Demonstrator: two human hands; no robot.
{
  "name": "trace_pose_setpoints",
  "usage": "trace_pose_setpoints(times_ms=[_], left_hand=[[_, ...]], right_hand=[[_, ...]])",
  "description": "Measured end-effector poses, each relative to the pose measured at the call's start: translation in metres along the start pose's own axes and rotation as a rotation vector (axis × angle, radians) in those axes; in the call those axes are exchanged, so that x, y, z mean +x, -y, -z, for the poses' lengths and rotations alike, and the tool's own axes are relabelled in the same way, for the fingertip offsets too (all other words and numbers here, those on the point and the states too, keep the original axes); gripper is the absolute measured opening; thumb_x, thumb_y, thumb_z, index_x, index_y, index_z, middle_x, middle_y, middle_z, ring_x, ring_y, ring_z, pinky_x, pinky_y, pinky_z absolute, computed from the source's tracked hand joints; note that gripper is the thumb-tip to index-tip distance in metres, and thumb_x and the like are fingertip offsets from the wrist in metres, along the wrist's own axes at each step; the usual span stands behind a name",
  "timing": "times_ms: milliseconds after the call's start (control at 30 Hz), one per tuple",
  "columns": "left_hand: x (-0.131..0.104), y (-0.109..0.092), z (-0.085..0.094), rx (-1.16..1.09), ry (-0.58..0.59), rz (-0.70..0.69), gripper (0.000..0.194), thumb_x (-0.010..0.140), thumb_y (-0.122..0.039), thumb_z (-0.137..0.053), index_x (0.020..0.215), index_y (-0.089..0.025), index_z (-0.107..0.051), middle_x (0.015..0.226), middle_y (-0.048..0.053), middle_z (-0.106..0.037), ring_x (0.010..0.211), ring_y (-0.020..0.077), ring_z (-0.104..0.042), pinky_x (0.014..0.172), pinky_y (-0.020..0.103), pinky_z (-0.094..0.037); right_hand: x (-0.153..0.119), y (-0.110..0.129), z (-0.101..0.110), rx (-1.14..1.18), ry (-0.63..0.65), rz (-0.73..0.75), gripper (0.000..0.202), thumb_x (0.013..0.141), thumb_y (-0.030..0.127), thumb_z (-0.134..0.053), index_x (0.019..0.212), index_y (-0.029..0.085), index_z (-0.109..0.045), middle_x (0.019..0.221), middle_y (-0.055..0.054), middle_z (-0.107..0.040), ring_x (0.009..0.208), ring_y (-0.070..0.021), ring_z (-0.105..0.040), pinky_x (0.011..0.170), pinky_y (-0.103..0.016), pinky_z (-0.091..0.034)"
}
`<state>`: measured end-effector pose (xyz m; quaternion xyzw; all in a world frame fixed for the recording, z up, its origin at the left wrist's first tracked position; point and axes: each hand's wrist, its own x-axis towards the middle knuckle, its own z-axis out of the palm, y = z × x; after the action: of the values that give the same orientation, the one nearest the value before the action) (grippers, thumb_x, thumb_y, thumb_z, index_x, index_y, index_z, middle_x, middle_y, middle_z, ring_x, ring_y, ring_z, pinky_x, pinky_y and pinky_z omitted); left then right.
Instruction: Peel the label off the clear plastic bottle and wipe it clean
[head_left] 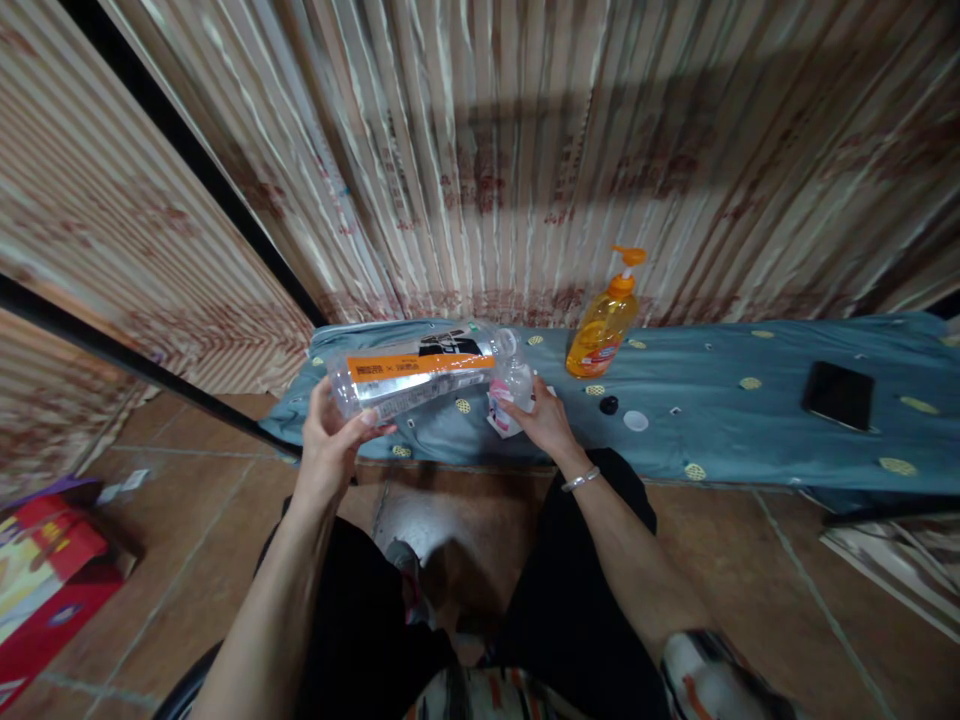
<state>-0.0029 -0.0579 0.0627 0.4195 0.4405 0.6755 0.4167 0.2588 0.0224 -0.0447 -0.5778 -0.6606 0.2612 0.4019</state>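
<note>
A large clear plastic bottle (420, 368) with an orange and silver label lies tilted above the cloth, its neck toward the right. My left hand (330, 435) grips its base end, thumb on the near side. Beside the bottle's neck, my right hand (544, 415) has its fingers closed round a smaller clear plastic piece (517, 378), maybe a small bottle or cup; its exact shape is hard to make out. A pink and white packet (501, 412) shows just under it, partly hidden by my right fingers.
An orange pump bottle (600, 335) stands on the blue cloth-covered bench (720, 400). Right of my hands lie a black cap (608, 405), a whitish disc (636, 421) and a black flat object (838, 395). A red box (60, 580) is on the floor at left; curtains hang behind.
</note>
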Motion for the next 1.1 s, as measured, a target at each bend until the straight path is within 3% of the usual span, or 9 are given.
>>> trace_pose_setpoints(times_ms=[200,400,500,700,800,967,1100], left_hand=[[-0.006,0.034,0.007,-0.184,-0.083,0.171,0.045,0.055,-0.024,-0.084,0.093,-0.018,-0.062,0.089,0.004,-0.071,0.061,0.0188,-0.070,0.056,0.032,-0.062],[-0.013,0.067,0.010,-0.429,-0.140,0.386,0.049,0.059,-0.021,-0.081,0.103,-0.022,-0.060,0.092,0.002,-0.073,0.070,0.0182,-0.073,0.067,0.030,-0.062],[-0.016,0.077,0.009,-0.465,-0.157,0.424,0.041,0.061,-0.021,-0.079,0.099,-0.022,-0.061,0.090,0.001,-0.073,0.070,0.0169,-0.073,0.069,0.027,-0.062],[-0.021,0.094,0.003,-0.522,-0.152,0.514,0.039,0.066,-0.032,-0.076,0.099,-0.018,-0.061,0.090,0.008,-0.073,0.076,0.0218,-0.073,0.070,0.030,-0.062],[-0.023,0.099,-0.002,-0.596,-0.137,0.541,0.047,0.065,-0.039,-0.077,0.103,-0.017,-0.061,0.100,0.010,-0.072,0.090,0.0268,-0.072,0.080,0.036,-0.060],[-0.020,0.104,-0.008,-0.698,-0.173,0.542,0.047,0.061,-0.042,-0.079,0.098,-0.017,-0.064,0.090,0.006,-0.073,0.074,0.0191,-0.071,0.069,0.027,-0.060],[-0.014,0.105,-0.010,-0.705,-0.170,0.525,0.042,0.063,-0.036,-0.078,0.099,-0.018,-0.065,0.096,0.007,-0.074,0.083,0.0210,-0.070,0.073,0.029,-0.060]], right_hand=[[0.000,-0.003,-0.001,-0.013,0.009,-0.006,0.055,0.076,0.051,-0.066,0.118,0.016,-0.054,0.105,-0.013,-0.071,0.095,-0.0286,-0.068,0.084,-0.041,-0.053],[-0.001,-0.004,-0.002,0.004,-0.007,0.023,0.056,0.076,0.050,-0.067,0.121,0.018,-0.054,0.107,-0.012,-0.071,0.100,-0.0290,-0.067,0.086,-0.042,-0.053],[-0.001,-0.004,-0.001,0.003,-0.013,0.016,0.058,0.076,0.049,-0.066,0.123,0.018,-0.054,0.109,-0.012,-0.071,0.100,-0.0295,-0.067,0.086,-0.043,-0.053],[-0.002,-0.004,0.000,0.022,0.000,-0.004,0.059,0.076,0.052,-0.066,0.121,0.016,-0.056,0.109,-0.014,-0.071,0.098,-0.0306,-0.067,0.087,-0.044,-0.052],[-0.003,-0.005,-0.001,0.031,-0.004,-0.018,0.062,0.075,0.052,-0.066,0.124,0.015,-0.055,0.110,-0.015,-0.070,0.100,-0.0306,-0.067,0.088,-0.044,-0.053],[-0.005,-0.007,0.000,0.031,0.003,-0.016,0.064,0.075,0.055,-0.066,0.124,0.015,-0.055,0.112,-0.014,-0.070,0.101,-0.0301,-0.067,0.089,-0.044,-0.052],[-0.005,-0.007,0.001,0.040,-0.004,-0.013,0.063,0.075,0.056,-0.067,0.122,0.016,-0.056,0.111,-0.014,-0.070,0.100,-0.0293,-0.068,0.088,-0.042,-0.053]])
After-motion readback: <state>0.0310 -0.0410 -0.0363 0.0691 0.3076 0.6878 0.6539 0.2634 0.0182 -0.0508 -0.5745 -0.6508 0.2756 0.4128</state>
